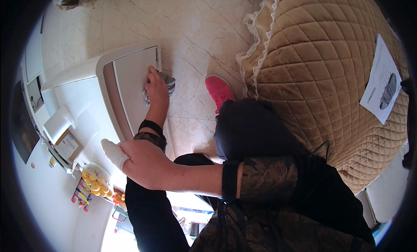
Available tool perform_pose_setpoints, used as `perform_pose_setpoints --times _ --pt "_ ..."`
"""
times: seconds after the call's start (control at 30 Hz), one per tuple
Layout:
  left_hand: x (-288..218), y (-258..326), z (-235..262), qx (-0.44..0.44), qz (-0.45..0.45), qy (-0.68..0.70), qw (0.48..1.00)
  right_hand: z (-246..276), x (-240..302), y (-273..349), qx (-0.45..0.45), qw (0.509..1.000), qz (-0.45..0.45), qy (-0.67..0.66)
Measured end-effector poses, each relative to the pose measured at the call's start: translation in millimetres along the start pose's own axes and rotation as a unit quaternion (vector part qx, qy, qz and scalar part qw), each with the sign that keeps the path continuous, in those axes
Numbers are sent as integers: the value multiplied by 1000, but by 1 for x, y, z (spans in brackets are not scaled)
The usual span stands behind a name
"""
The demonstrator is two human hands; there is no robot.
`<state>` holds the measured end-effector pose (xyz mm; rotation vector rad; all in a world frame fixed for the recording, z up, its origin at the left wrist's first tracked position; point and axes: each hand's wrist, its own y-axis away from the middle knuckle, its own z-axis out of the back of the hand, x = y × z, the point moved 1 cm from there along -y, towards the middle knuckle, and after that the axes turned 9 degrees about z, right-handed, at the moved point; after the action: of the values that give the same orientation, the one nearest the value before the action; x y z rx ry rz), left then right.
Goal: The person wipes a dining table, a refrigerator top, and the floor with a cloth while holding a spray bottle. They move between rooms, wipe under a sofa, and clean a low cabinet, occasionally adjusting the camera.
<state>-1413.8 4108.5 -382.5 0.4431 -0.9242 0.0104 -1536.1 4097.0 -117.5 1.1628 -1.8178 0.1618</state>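
Observation:
My left hand (156, 89) presses a grey cloth (169, 83) against the front panel of a white appliance (132, 80). The cloth bunches out on both sides of the hand, and the fingertips reach past it toward the panel's edge. Closer to me, my right hand (145, 163) crosses in front of my left arm. It is closed on a white wad (115, 155) that looks like cloth or tissue and sticks out to the left, near the appliance's side. Part of my left forearm is hidden behind the right hand.
On the appliance are a white box (58, 123) and a brown cardboard box (68, 145). Yellow fruit (96, 184) lies in a clear bag at lower left. A brown quilted cover (321, 73) with lace trim fills the right, with a printed sheet (375, 93) on it. My pink shoe (219, 92) stands on marbled floor.

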Motion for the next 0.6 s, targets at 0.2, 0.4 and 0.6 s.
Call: perform_pose_setpoints --times 0.2,0.4,0.6 --pt "-6 -1 -2 2 0 -54 999 4 2 0 1 1000 1 -13" --pt "-3 4 -4 -12 1 -41 999 1 1 0 0 1000 9 -9" --pt "-9 -4 -6 -4 -8 -70 997 3 1 1 1 1000 -2 -11"
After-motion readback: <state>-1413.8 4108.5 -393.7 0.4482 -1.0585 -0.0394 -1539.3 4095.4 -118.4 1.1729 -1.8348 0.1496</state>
